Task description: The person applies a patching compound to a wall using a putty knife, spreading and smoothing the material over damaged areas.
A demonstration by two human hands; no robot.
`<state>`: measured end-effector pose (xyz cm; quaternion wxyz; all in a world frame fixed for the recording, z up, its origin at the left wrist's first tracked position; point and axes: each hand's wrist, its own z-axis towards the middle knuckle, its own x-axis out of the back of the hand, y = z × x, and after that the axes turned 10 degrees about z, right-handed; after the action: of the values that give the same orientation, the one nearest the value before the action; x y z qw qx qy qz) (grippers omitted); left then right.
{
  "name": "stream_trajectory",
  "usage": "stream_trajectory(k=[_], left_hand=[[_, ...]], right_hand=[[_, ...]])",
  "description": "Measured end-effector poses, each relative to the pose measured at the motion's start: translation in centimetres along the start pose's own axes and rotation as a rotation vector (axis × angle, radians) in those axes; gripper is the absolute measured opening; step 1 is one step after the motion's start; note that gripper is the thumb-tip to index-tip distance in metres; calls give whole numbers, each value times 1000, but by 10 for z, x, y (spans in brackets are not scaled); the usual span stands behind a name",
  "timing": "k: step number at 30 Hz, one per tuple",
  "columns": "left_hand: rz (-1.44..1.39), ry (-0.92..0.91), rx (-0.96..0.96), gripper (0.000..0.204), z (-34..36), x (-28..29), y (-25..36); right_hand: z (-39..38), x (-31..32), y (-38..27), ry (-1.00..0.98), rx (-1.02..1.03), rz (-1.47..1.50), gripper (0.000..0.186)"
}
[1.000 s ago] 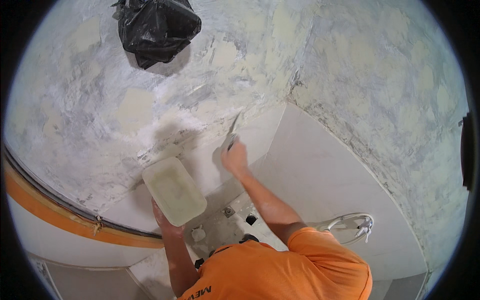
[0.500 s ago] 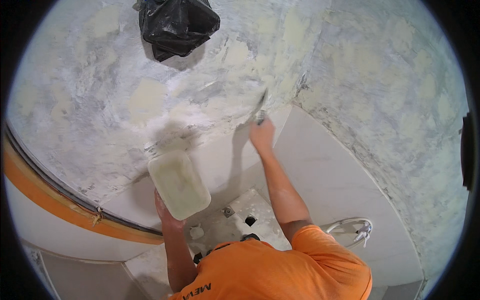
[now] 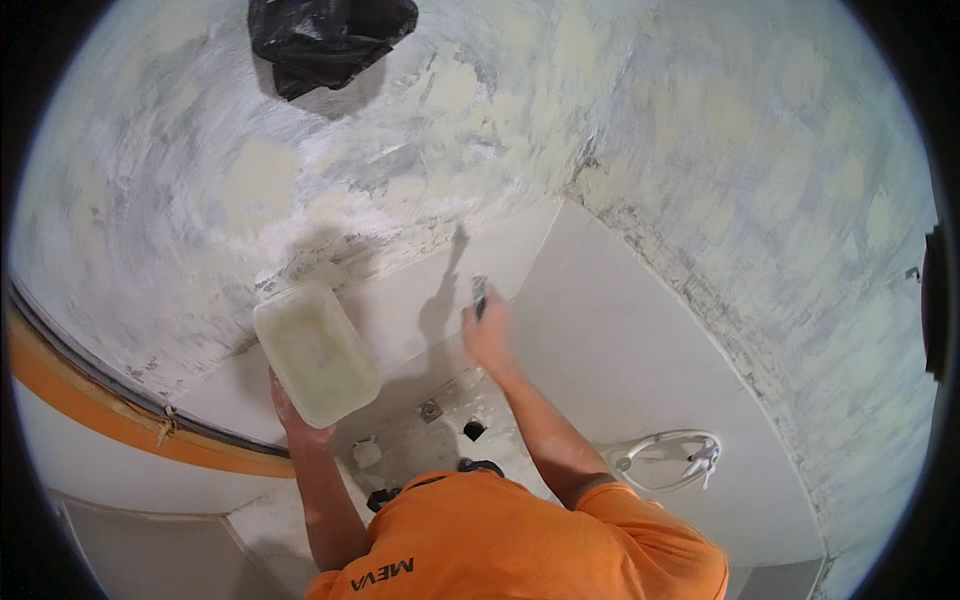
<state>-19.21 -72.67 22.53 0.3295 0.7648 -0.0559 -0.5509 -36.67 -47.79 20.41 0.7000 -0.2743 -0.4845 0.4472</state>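
My left hand (image 3: 290,408) is wrapped around the lower left side of a pale rectangular plastic tub (image 3: 318,352), and most of its fingers are hidden behind it. A light greenish film coats the inside of the tub. Closed around the handle of a putty knife (image 3: 480,288), my right hand (image 3: 488,332) is to the right of the tub, in front of the white tiles. The blade is small and blurred here. Above both hands rises a wall (image 3: 380,170) smeared with patchy pale filler.
A black plastic bag (image 3: 330,40) hangs high on the wall. White tiles (image 3: 620,330) cover the lower wall, and a pale hose (image 3: 650,460) is coiled at right. A square dark hole (image 3: 474,430) shows in the floor. An orange curved edge (image 3: 110,415) runs along the left.
My right hand has drawn the putty knife down and left, off the filler-covered wall near the corner. My left hand still holds the tub. The whole view has shifted slightly.
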Motion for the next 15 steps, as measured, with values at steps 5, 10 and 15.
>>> stream_trajectory(k=[5, 10, 15], left_hand=[[151, 42, -124, 42, -12, 4, 6], [68, 21, -190, 42, -28, 53, 28], [111, 41, -315, 37, -51, 82, 63]], right_hand=[[96, 32, 4, 148, -144, 55, 25], [112, -31, -49, 264, 79, 110, 29], [24, -147, -65, 156, 167, 48, 81]])
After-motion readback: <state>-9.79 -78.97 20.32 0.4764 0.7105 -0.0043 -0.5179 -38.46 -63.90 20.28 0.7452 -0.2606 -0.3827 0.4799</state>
